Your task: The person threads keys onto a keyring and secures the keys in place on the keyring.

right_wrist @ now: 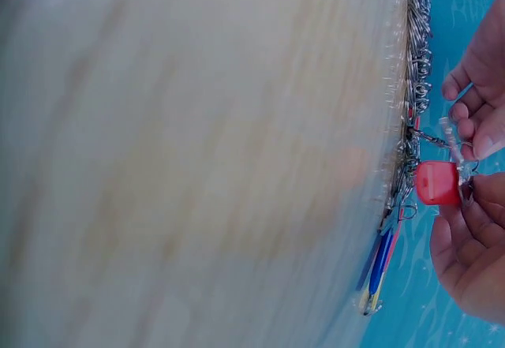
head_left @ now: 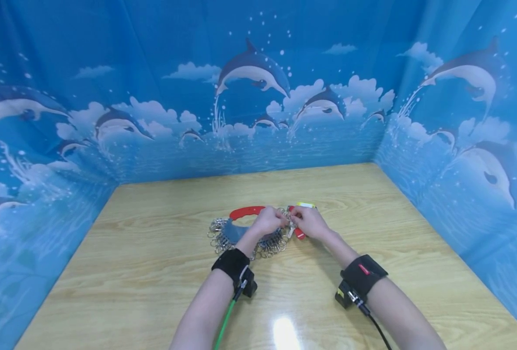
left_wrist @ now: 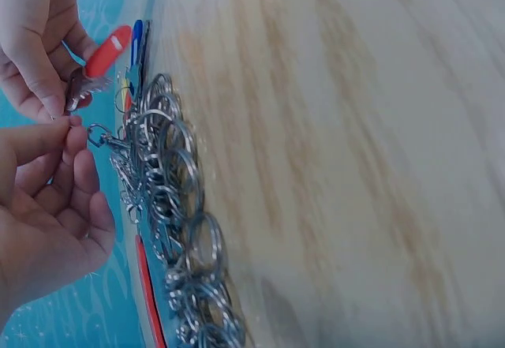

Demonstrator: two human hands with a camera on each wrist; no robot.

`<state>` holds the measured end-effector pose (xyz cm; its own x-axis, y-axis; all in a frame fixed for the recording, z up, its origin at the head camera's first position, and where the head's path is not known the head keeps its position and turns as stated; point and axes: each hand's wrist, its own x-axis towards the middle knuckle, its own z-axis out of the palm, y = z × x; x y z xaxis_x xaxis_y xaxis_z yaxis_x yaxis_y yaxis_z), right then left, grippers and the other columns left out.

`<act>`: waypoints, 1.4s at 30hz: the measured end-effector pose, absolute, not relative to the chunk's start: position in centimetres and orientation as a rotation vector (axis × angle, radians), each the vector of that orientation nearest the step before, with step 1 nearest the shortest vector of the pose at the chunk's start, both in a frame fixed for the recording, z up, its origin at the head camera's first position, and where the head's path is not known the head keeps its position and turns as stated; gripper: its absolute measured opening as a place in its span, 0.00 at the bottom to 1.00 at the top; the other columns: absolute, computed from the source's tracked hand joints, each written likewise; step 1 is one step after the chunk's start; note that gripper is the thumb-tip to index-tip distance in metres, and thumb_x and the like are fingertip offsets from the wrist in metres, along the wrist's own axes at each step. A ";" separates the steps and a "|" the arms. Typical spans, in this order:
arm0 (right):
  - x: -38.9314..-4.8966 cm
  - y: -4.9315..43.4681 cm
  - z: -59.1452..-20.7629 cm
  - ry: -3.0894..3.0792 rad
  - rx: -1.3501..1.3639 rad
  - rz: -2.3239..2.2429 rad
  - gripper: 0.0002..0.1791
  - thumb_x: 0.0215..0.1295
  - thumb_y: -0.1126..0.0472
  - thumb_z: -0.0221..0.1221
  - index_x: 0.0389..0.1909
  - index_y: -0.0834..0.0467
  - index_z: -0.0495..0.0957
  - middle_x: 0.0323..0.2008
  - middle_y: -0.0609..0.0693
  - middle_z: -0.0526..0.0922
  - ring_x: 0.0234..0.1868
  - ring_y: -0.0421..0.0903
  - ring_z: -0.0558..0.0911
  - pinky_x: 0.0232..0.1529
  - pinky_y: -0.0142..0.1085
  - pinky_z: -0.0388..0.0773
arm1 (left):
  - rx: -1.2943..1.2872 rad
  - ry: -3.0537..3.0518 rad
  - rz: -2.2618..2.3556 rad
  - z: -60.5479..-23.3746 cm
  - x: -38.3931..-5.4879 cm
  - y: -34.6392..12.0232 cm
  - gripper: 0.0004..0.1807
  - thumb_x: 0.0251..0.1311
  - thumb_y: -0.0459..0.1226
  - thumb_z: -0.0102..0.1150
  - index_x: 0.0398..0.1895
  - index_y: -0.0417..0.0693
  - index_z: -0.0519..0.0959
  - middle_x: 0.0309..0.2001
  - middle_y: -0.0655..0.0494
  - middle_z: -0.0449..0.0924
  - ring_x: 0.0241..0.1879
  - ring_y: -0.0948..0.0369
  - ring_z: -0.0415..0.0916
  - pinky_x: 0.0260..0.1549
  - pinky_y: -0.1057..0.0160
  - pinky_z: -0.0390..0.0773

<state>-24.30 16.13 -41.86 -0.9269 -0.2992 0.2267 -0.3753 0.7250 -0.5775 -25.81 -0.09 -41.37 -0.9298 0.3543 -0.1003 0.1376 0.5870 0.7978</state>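
My left hand (head_left: pixel 268 221) and right hand (head_left: pixel 311 223) meet over the right end of a key carrier, which has a red handle (head_left: pixel 246 211) and a grey-blue plate (head_left: pixel 232 232). Many metal snap clips and split rings (left_wrist: pixel 180 166) hang along its edge. Between thumb and forefinger, my left hand pinches a split ring (right_wrist: pixel 467 146) joined to one clip. My right hand pinches a key with a red plastic head (left_wrist: pixel 109 52) by its metal part, close against that ring. Fingertips partly hide where key and ring meet.
Just beyond my right hand lie more coloured key pieces, among them a yellow one (head_left: pixel 305 204) and a blue one (right_wrist: pixel 380 261). Everything rests on a wood-grain table (head_left: pixel 153 272). A blue dolphin-print curtain (head_left: pixel 175 97) encloses its back and sides.
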 end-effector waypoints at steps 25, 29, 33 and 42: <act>-24.2 15.4 -41.6 -2.781 0.664 0.778 0.02 0.60 0.66 0.59 0.32 0.61 0.79 0.26 0.50 0.80 0.28 0.44 0.78 0.32 0.38 0.75 | 0.249 2.593 1.327 -40.9 -26.0 0.2 0.12 0.50 0.27 0.54 0.10 0.41 0.75 0.10 0.59 0.54 0.14 0.62 0.50 0.19 0.66 0.56; -24.2 15.4 -41.6 -2.782 0.682 0.755 0.02 0.59 0.65 0.59 0.32 0.61 0.78 0.25 0.48 0.79 0.26 0.43 0.76 0.30 0.37 0.74 | 0.205 2.582 1.338 -40.9 -26.0 0.3 0.18 0.50 0.27 0.53 0.06 0.46 0.68 0.09 0.59 0.52 0.13 0.63 0.47 0.18 0.65 0.54; -24.2 15.4 -41.6 -2.783 0.667 0.778 0.02 0.59 0.66 0.59 0.32 0.61 0.79 0.25 0.49 0.79 0.26 0.43 0.76 0.31 0.38 0.74 | 0.197 2.569 1.343 -41.1 -26.0 0.2 0.21 0.52 0.30 0.54 0.05 0.48 0.64 0.09 0.59 0.51 0.11 0.63 0.46 0.17 0.65 0.53; -24.4 15.7 -42.1 -2.813 0.505 0.937 0.03 0.60 0.67 0.57 0.30 0.61 0.79 0.28 0.52 0.81 0.29 0.45 0.77 0.34 0.40 0.74 | 0.400 2.545 1.321 -41.7 -25.7 -0.1 0.06 0.55 0.33 0.59 0.28 0.41 0.85 0.30 0.57 0.81 0.29 0.64 0.71 0.28 0.67 0.69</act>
